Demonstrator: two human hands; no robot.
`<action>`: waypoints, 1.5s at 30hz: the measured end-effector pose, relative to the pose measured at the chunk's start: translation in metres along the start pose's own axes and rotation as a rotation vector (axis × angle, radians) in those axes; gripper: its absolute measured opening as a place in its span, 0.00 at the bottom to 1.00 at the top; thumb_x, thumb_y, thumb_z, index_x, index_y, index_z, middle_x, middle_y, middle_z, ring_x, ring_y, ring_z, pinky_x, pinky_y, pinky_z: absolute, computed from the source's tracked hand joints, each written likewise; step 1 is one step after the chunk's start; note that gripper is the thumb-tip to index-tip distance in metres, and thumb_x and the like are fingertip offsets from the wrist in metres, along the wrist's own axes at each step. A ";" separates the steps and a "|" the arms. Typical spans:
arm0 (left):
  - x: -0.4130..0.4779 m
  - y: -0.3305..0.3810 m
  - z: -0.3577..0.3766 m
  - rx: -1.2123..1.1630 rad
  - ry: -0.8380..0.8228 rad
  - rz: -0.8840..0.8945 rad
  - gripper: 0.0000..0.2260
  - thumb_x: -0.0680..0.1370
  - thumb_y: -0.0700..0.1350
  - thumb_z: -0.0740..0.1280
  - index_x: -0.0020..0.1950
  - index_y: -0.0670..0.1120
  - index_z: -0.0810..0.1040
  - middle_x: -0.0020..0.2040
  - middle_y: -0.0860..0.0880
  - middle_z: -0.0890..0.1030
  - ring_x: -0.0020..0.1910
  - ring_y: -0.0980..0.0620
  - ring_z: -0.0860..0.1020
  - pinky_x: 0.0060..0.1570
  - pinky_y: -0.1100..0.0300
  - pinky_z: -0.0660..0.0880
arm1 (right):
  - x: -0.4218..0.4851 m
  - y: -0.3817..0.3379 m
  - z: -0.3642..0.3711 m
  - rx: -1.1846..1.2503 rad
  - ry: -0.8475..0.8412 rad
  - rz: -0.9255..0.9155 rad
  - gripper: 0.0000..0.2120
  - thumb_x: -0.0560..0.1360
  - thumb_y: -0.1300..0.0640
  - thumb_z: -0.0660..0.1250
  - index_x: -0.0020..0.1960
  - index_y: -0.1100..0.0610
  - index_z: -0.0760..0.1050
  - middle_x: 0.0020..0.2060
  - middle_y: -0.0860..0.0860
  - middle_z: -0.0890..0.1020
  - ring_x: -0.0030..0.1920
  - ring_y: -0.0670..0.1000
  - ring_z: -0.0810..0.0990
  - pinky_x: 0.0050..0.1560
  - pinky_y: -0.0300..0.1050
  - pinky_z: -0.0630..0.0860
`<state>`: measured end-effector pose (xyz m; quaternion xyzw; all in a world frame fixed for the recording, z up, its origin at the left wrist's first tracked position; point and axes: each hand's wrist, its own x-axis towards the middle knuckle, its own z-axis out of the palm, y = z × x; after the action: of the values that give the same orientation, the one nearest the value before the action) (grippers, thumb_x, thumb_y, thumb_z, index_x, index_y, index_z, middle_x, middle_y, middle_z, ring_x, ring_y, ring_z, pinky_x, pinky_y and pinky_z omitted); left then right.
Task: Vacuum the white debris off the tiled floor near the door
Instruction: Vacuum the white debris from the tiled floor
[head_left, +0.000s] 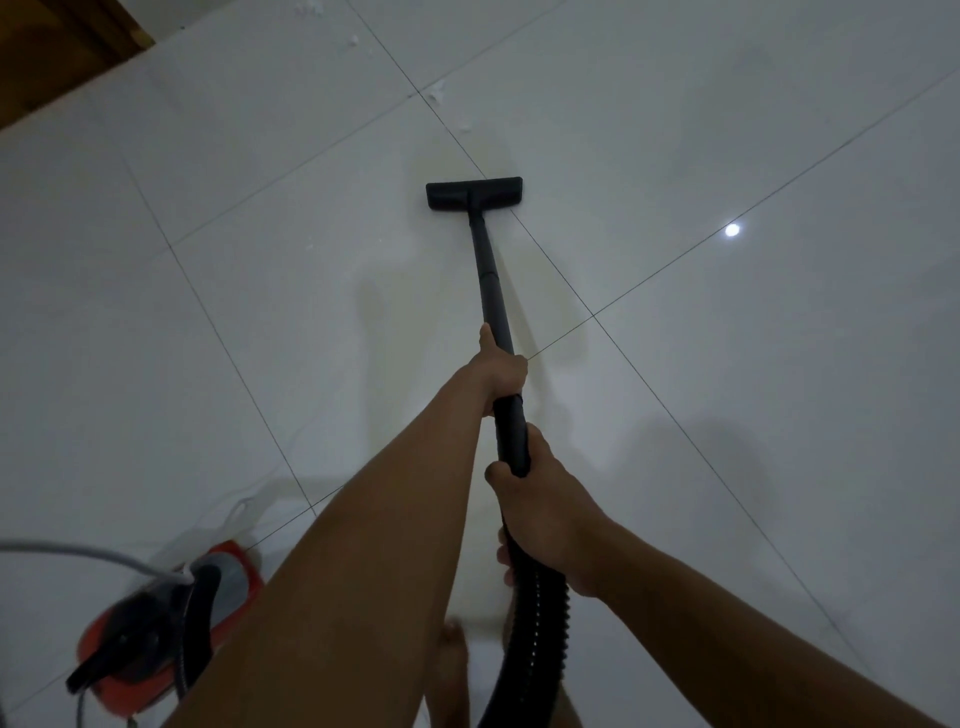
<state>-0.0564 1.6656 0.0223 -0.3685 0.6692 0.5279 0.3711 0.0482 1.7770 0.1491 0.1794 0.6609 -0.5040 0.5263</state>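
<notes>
Red canister (156, 634) lower left; white debris (435, 96) beyond nozzle (474, 192).

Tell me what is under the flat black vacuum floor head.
The flat black vacuum floor head sits on the glossy white tiled floor, over a dark grout line. Whatever else lies beneath it is covered.

The vacuum cleaner (150, 639) is blurred, its right side hidden behind the left forearm (374, 530). The left hand (501, 371) wraps the tube (485, 270), fingertips out of sight behind it. The right hand (545, 514) covers where the tube joins the hose (537, 634), which leaves the bottom edge. The door (62, 36) is cropped by the corner. The white specks (435, 96) are too small to identify.
</notes>
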 end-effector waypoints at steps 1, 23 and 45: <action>0.003 0.004 0.000 -0.001 0.004 0.001 0.38 0.82 0.41 0.57 0.80 0.61 0.34 0.68 0.37 0.73 0.45 0.45 0.76 0.53 0.46 0.80 | 0.002 -0.003 -0.003 -0.005 -0.003 -0.003 0.25 0.85 0.54 0.58 0.77 0.38 0.54 0.38 0.57 0.75 0.28 0.51 0.78 0.29 0.44 0.79; 0.056 0.077 -0.022 -0.042 0.097 0.030 0.36 0.83 0.44 0.56 0.80 0.60 0.35 0.68 0.41 0.73 0.50 0.44 0.76 0.60 0.43 0.78 | 0.064 -0.072 -0.043 -0.131 0.049 -0.095 0.23 0.86 0.49 0.56 0.80 0.44 0.56 0.56 0.61 0.80 0.31 0.49 0.78 0.24 0.33 0.73; 0.072 0.121 -0.037 -0.145 0.093 0.009 0.35 0.83 0.46 0.57 0.80 0.63 0.36 0.68 0.40 0.73 0.55 0.42 0.78 0.61 0.42 0.77 | 0.077 -0.113 -0.053 -0.240 0.202 -0.139 0.25 0.87 0.49 0.55 0.82 0.44 0.54 0.42 0.42 0.77 0.31 0.45 0.79 0.22 0.28 0.70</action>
<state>-0.2001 1.6427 0.0174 -0.4156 0.6471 0.5591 0.3097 -0.0955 1.7518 0.1322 0.1187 0.7767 -0.4359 0.4389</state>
